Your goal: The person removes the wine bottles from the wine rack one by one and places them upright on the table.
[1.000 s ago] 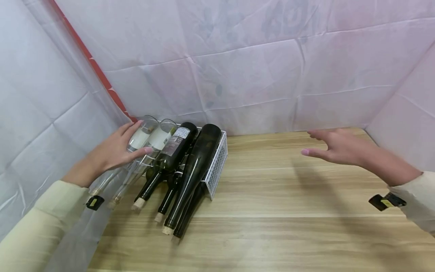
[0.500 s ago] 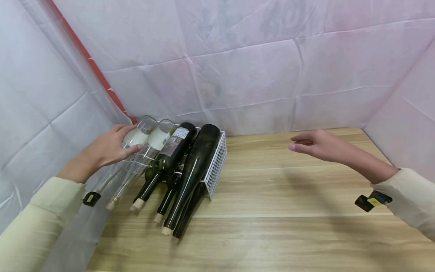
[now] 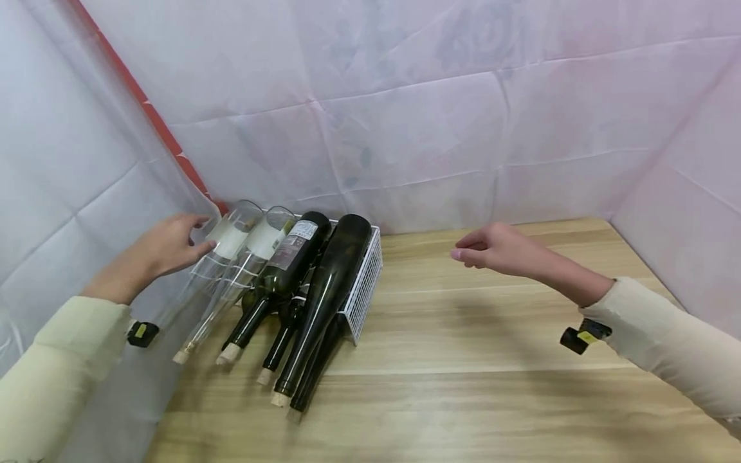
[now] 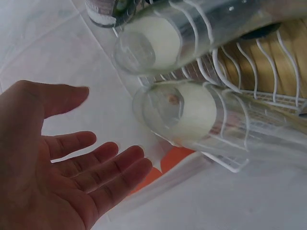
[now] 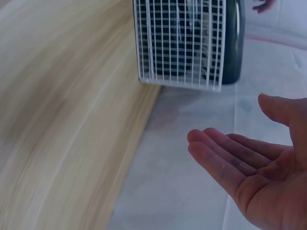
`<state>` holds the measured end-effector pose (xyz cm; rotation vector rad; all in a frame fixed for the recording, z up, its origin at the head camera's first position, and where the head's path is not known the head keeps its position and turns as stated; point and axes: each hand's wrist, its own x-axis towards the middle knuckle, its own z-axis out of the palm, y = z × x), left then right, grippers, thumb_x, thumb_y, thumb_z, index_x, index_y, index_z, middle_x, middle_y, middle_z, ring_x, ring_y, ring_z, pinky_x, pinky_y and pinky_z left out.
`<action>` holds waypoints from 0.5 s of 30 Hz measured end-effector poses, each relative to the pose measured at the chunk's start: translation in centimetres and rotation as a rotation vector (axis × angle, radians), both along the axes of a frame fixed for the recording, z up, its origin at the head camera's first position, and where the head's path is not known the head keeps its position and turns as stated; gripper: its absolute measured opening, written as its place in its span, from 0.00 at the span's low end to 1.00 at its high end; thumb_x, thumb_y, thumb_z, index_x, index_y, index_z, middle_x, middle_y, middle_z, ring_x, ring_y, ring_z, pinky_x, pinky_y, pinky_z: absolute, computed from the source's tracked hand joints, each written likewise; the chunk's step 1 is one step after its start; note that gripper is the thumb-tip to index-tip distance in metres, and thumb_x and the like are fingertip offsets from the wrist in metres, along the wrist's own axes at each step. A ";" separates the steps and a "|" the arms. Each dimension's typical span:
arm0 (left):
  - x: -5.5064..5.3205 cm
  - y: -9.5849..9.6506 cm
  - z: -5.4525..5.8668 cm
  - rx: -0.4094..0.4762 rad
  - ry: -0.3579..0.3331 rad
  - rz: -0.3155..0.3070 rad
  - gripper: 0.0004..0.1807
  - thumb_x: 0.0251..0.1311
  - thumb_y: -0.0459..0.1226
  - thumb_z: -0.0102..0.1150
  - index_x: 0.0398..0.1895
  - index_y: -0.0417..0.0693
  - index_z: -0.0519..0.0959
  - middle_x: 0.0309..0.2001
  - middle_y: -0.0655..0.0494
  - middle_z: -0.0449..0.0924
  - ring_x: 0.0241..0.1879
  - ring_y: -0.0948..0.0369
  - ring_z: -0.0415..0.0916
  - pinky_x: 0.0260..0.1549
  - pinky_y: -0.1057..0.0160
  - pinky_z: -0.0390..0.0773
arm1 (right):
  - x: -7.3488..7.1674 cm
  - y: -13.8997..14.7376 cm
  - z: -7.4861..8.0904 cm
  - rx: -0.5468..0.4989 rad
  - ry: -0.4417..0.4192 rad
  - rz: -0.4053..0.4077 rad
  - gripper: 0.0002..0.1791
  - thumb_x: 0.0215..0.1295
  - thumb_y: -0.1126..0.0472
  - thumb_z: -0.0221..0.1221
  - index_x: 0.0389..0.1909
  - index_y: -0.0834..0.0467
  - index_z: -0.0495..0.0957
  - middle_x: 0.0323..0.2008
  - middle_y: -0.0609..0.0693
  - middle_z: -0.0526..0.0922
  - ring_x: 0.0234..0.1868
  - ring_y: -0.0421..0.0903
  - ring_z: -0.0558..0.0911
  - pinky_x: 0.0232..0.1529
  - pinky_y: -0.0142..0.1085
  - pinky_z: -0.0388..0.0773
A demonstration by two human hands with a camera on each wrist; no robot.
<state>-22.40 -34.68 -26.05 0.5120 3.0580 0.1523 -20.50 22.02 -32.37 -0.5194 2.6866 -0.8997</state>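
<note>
My left hand [image 3: 164, 245] is beside the leftmost clear glass bottle [image 4: 199, 112], palm toward it, fingers relaxed and holding nothing. A second clear bottle [image 3: 267, 238] lies to its right. Further right on the white wire rack [image 3: 366, 289] are a dark labelled wine bottle [image 3: 292, 251] and a long dark green bottle [image 3: 338, 257]. Below these, more dark necks [image 3: 278, 350] stick out, partly hidden. The necks point toward me and end in corks [image 3: 229, 354]. My right hand [image 3: 500, 249] is over the table, right of the rack, fingers loosely bent and nothing in them.
The rack stands on a wood-grain table [image 3: 463, 399] in the back left corner. White sheeting [image 3: 405, 128] hangs behind and at both sides, with a red strip [image 3: 156, 122] at the left corner. Wrist cameras [image 3: 585, 335] sit at both cuffs.
My right hand has moved left toward the rack, its fingers drawing closer together. The left hand has shifted left, off the clear bottles it overlapped. The bottles stay put on the rack.
</note>
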 end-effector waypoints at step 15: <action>-1.9 -2.1 0.4 -0.064 0.005 0.029 0.28 0.65 0.30 0.56 0.64 0.19 0.68 0.52 0.20 0.79 0.50 0.27 0.79 0.49 0.33 0.79 | -0.2 -5.9 -0.7 -0.140 -0.184 0.025 0.26 0.74 0.46 0.60 0.61 0.61 0.82 0.53 0.55 0.89 0.46 0.45 0.91 0.53 0.44 0.88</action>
